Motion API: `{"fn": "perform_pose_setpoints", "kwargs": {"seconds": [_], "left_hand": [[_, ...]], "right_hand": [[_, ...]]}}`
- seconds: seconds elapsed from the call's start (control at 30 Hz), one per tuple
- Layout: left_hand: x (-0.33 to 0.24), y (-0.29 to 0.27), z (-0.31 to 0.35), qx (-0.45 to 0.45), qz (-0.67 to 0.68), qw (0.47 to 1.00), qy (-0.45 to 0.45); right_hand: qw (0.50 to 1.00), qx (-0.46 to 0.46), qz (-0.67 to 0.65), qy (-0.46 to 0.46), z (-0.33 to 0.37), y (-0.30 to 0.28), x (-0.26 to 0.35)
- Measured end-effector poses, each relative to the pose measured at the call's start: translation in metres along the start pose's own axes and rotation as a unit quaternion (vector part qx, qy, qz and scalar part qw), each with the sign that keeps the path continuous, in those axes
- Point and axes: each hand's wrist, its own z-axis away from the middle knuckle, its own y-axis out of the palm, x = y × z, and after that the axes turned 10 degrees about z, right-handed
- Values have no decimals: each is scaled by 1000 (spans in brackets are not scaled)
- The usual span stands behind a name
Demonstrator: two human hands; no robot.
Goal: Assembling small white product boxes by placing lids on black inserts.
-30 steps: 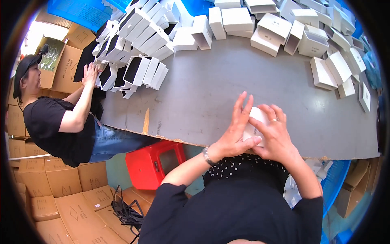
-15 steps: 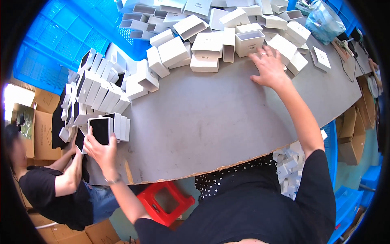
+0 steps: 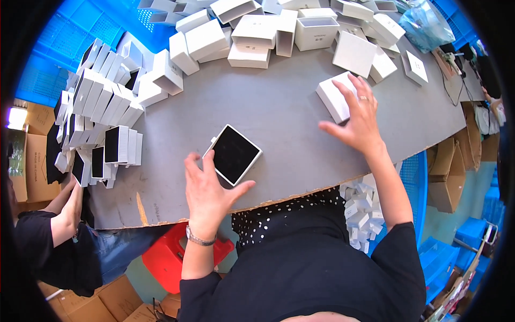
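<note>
A shallow white box tray with a black insert lies flat, turned cornerwise, on the grey table in front of me. At its near left edge is my left hand, fingers spread and thumb held apart from the tray; fingertip contact is hard to make out. A white box rests further right on the table. Over its right side reaches my right hand, fingers spread, thumb off the box; whether the fingertips touch it I cannot tell.
White boxes pile along the far edge. More black-insert trays stand stacked at left, where another person's arm reaches in. A red stool stands below the near edge. A blue crate holds small white pieces.
The tray has come from the left stack to the table before me, and my left hand's grip has loosened. My right hand and a white box have moved nearer from the far pile.
</note>
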Motion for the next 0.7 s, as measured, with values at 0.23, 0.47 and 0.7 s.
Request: {"fn": "perform_pose_setpoints", "kwargs": {"seconds": [0.23, 0.47, 0.7], "left_hand": [[15, 11, -12, 17, 35, 991, 131], [-12, 2, -7, 44, 34, 990, 128], [0, 3, -27, 95, 91, 972, 192]], "right_hand": [[914, 270, -188, -237, 2, -25, -11], [848, 234, -427, 208, 11, -50, -26], [916, 331, -28, 223, 7, -94, -36]]}}
